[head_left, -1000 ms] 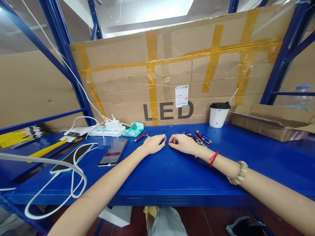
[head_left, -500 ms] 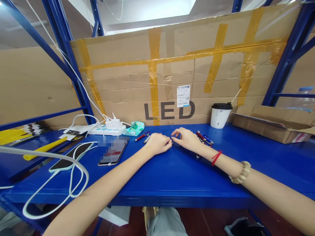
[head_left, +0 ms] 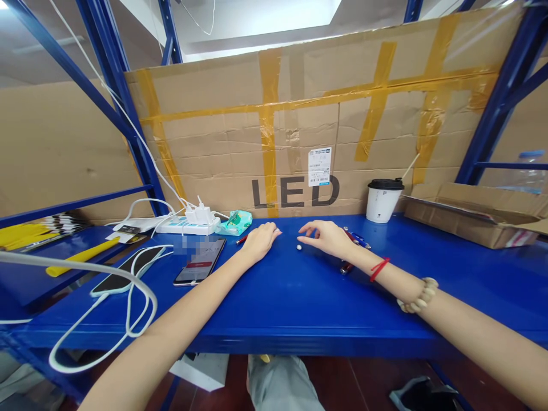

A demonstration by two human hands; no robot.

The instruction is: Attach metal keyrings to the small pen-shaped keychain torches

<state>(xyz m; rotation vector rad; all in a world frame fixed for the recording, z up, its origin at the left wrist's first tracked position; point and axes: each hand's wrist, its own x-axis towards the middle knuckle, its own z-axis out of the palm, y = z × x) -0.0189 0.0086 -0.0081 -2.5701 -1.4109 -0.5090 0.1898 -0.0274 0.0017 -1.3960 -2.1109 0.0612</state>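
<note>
My left hand (head_left: 260, 240) lies flat on the blue shelf top (head_left: 299, 297), fingers stretched toward a red pen-like stick (head_left: 240, 240) that it partly covers. My right hand (head_left: 327, 237) hovers just right of it, fingers loosely apart, holding nothing I can see. A small round silver piece (head_left: 298, 247) lies on the blue surface between the two hands. Behind my right hand and wrist lie several small red and blue pen-like sticks (head_left: 354, 240), and one dark red one (head_left: 345, 266) lies under my wrist.
A phone (head_left: 199, 261) and a second, dark phone (head_left: 122, 272) with a white cable (head_left: 107, 319) lie at left. A power strip (head_left: 188, 226), teal tissue pack (head_left: 233, 222), lidded paper cup (head_left: 382, 199) and flat carton (head_left: 471, 214) line the back by the taped cardboard wall (head_left: 299, 131).
The hands were pinched together at the middle; now they have parted. The left hand slid left and flattened, and a small silver piece lies on the surface between them.
</note>
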